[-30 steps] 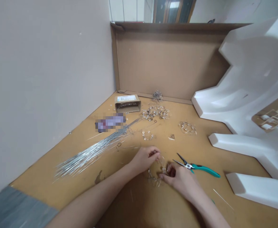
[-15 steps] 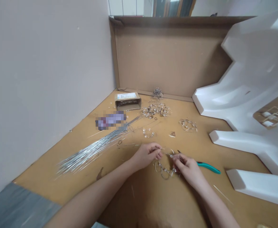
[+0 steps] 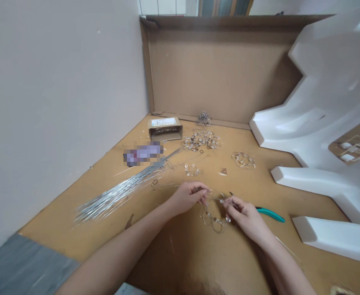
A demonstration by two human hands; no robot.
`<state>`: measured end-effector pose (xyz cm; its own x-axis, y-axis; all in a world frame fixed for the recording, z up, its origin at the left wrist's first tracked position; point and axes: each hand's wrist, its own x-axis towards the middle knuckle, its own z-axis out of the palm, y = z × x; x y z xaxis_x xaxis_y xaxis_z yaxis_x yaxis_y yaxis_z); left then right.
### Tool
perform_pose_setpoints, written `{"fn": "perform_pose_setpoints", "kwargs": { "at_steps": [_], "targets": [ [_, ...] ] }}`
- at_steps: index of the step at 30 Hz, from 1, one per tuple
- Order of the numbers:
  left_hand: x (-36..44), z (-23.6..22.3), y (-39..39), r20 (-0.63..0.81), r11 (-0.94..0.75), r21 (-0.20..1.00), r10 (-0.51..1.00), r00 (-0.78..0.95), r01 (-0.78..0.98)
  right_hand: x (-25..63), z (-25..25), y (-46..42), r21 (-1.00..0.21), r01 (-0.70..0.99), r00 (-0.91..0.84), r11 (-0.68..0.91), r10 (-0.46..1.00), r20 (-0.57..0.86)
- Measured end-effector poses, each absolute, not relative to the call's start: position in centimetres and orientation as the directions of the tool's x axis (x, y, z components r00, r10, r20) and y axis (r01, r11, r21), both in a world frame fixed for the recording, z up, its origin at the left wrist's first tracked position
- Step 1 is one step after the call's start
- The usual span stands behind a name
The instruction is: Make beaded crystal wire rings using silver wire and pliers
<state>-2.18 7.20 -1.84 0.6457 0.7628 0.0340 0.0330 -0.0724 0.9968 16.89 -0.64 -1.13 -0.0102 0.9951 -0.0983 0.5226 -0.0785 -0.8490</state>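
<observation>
Between my hands hangs a ring of twisted silver wire with clear beads [image 3: 214, 221], its wire loops drooping toward the cardboard. My left hand [image 3: 189, 197] is pinched at the ring's left side, with thin wire at the fingertips. On the right side, my right hand [image 3: 240, 212] is closed on the beaded wire, a clear bead showing below the fingers. Pliers with a teal handle [image 3: 271, 214] lie beside and partly under my right hand. Just beyond my hands rests a small curve of clear beads [image 3: 192, 169]. Another wire ring [image 3: 243, 159] lies farther right.
A bundle of straight silver wires [image 3: 118, 196] lies at left, near a blurred purple item [image 3: 143, 153]. Behind stand a small open box [image 3: 165, 130] and a heap of beaded wire pieces [image 3: 202, 140]. White foam [image 3: 318, 182] borders the right; a cardboard panel [image 3: 216, 73] closes the back.
Both hands keep hold of the beaded ring. My left hand has turned slightly, its fingers tilting downward, and the ring has shifted a little. The view has tipped slightly.
</observation>
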Motion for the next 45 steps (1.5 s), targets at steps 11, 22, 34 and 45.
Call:
{"fn": "perform_pose_setpoints", "kwargs": {
  "at_steps": [11, 22, 34, 45],
  "targets": [
    [-2.5, -0.8, 6.5, 0.128, -0.361, 0.911, 0.706, 0.696, 0.198, 16.5, -0.8, -0.5, -0.898, 0.426, 0.051, -0.109, 0.994, -0.096],
    [-2.5, -0.4, 5.7, 0.343, -0.811, 0.476, 0.527, 0.777, 0.340, 16.2, -0.7, -0.4, -0.932, 0.333, 0.125, -0.140, 0.987, -0.103],
    [-2.2, 0.0, 5.9, 0.319, -0.693, 0.641, 0.631, 0.707, 0.330, 16.0, -0.6, -0.8, -0.919, 0.350, 0.210, -0.183, 0.971, -0.113],
    [-2.3, 0.0, 5.9, 0.312, -0.727, 0.628, 0.562, 0.766, 0.278, 15.6, -0.4, -0.7, -0.935, 0.282, 0.216, -0.213, 0.964, -0.154]
  ]
}}
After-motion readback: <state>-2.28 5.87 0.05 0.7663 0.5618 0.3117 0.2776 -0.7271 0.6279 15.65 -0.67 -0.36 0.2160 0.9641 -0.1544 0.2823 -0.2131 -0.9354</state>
